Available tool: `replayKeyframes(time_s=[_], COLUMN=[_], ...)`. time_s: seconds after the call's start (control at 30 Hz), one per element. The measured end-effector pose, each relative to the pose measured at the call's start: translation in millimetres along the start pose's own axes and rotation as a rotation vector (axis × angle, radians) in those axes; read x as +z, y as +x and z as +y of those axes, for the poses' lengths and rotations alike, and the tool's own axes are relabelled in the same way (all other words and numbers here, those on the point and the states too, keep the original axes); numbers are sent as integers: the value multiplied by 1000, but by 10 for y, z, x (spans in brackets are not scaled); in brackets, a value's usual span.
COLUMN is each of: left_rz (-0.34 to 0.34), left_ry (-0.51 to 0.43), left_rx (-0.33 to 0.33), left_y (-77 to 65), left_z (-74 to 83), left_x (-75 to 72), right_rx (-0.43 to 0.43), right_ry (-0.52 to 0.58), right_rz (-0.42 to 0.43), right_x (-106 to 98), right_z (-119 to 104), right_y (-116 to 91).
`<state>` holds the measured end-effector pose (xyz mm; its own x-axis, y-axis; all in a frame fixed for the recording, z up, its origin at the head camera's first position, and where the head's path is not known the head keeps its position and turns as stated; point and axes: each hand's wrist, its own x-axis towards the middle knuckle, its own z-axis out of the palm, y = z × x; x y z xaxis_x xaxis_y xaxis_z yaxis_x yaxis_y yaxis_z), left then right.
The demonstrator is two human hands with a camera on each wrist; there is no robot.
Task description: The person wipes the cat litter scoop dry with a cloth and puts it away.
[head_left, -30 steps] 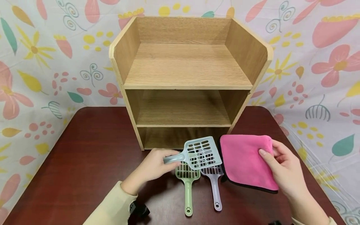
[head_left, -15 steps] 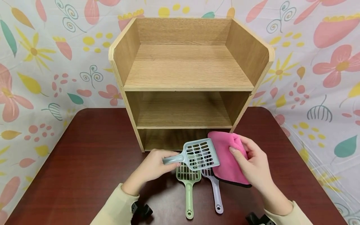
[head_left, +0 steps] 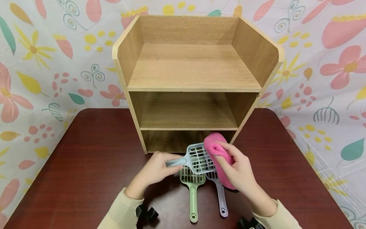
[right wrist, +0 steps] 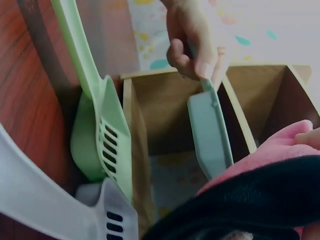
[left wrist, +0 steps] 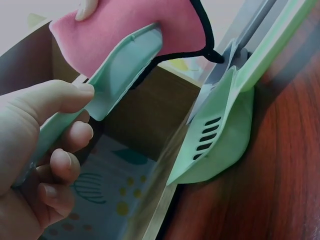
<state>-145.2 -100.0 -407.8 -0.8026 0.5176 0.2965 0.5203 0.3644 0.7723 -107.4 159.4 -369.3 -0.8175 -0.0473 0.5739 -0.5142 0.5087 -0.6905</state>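
Note:
My left hand (head_left: 154, 168) grips the handle of a light blue slotted litter scoop (head_left: 197, 158), held level above the table. A pink cloth (head_left: 212, 141) with black edging is bunched in my right hand (head_left: 239, 168), pinched between thumb and fingers. It covers the right end of the blue scoop's head. In the left wrist view the cloth (left wrist: 110, 32) overlaps the tip of the scoop (left wrist: 122, 75); its dark side (right wrist: 240, 200) shows in the right wrist view. Below lie a green litter scoop (head_left: 193, 194) and a pale purple one (head_left: 221, 197), its head partly hidden by the cloth.
A wooden shelf unit (head_left: 191, 73) with an upper surface and two lower compartments stands behind the hands on the dark red table (head_left: 77, 165). Behind it hangs a flower-patterned sheet (head_left: 85, 63). Black wrist devices (head_left: 147, 213) sit low near both sleeves.
My right hand has moved left with the pink cloth, which went from spread flat to bunched over the blue scoop's right edge. My left hand and its scoop have stayed nearly still.

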Motion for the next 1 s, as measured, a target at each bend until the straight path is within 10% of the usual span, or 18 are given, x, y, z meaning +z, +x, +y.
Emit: replayKeyframes(time_s=[0.63,1.0], left_rz=[11,-21], left_ry=[69,43], left_rx=[85,122], left_y=[-8,-15], left_z=[-9,-15], left_x=[18,49], right_rx=[40,-118], right_ry=[-142,-333], right_rz=[-291,-480], right_x=[286,187], right_z=[-20,-30], right_y=[29,112])
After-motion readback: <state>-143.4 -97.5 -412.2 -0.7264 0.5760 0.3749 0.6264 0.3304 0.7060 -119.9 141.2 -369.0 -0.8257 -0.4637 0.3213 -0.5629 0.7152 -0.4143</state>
